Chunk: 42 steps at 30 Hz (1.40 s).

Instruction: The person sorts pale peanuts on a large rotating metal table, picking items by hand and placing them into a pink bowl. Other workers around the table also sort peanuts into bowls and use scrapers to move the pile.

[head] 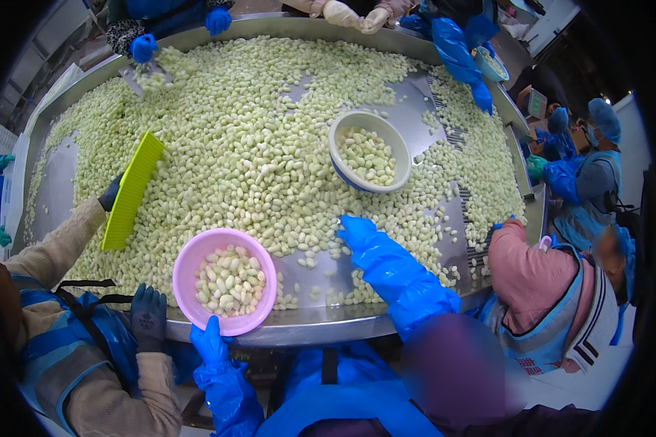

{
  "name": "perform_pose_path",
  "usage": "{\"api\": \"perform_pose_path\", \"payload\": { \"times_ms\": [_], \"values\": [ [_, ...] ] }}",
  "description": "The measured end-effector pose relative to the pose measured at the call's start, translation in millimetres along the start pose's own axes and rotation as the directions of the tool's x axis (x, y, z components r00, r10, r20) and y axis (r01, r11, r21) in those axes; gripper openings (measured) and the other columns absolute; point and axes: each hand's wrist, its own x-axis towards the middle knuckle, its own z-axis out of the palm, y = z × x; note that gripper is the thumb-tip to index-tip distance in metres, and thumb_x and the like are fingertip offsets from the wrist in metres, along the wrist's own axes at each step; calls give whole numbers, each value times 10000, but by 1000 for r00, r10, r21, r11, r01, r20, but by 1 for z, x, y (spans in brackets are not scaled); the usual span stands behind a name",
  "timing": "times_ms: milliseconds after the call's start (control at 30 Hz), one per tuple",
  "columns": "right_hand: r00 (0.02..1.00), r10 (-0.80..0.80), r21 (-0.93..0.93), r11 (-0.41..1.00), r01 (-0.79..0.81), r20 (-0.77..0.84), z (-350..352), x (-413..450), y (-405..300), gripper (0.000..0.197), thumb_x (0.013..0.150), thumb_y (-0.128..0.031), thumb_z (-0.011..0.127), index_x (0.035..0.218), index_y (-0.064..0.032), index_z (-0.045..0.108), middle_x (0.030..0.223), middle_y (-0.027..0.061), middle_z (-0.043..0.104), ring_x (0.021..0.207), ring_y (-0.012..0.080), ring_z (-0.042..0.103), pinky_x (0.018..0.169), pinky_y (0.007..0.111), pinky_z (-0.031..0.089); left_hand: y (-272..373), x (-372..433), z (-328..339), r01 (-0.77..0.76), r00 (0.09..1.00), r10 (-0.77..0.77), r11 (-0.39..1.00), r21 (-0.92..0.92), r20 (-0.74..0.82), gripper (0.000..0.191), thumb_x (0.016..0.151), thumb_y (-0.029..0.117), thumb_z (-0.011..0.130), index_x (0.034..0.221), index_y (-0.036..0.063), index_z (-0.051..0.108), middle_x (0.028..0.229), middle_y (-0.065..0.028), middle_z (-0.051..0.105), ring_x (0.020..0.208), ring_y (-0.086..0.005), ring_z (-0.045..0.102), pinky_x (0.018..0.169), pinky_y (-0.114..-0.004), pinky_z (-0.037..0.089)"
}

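My left hand [212,341], in a blue glove, grips the near rim of a pink plastic bowl [181,273], which is partly filled with pale oval food pieces [230,279]. The bowl sits at the near edge of the steel sorting table [306,273]. Further right, my right hand [358,232], also blue-gloved under a blue plastic sleeve, reaches down to the edge of the spread pale green pieces [240,147]. Its fingertips touch them; whether it holds any is hidden. Beyond it, a white bowl [337,128] with a blue underside holds more pieces.
At left a co-worker's dark-gloved hand [111,192] holds a ribbed yellow-green plastic board [132,194] against the pieces. Other workers' gloved hands [143,48] are around the raised steel rim [328,329]. Slotted grating [464,202] lies right. A pink-sleeved worker [536,273] leans in there.
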Motion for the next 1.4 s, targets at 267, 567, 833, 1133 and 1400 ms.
{"api": "perform_pose_path", "payload": {
  "times_ms": [267,567,833,1133,1400],
  "values": [
    [638,-557,276,826,492,532,69,-95,-42,412,821,-261,629,1174,-81,514,856,54,624,690,134,597,622,256,480,3,0,-6,53,998,-54,997,54,23,337,809,91,560,1117,-39,518,850,-95,603,557,-154,556,395,-257,417],
    [991,-74,696,717,-27,115,-26,19,-12,754,794,-630,482,1266,-58,347,1150,169,536,911,269,590,685,350,498,0,2,-1,-35,999,35,999,-1,-17,331,811,33,543,1128,-52,509,879,-110,602,593,-159,569,394,-264,429],
    [982,-33,718,677,161,-188,-73,91,-14,388,802,-356,564,1052,-59,560,850,132,633,696,231,629,508,305,504,6,-2,-1,-22,1000,22,1000,-21,21,349,812,31,544,1149,-49,499,915,-106,602,646,-152,578,449,-260,451],
    [899,-438,206,879,429,-5,-28,126,-78,532,811,-415,603,1213,-84,492,1184,103,527,1002,229,558,790,342,468,7,-2,-1,63,998,-62,997,40,-12,368,812,50,546,1162,-52,494,946,-119,601,683,-175,587,492,-264,467],
    [690,-713,-849,284,446,124,46,105,-82,655,713,-539,616,1207,-121,513,1375,134,332,1265,384,270,1035,480,216,-5,5,-6,107,993,-104,992,61,-50,409,786,24,542,1173,-87,474,1073,-163,571,918,-233,575,786,-331,468]
  ]
}}
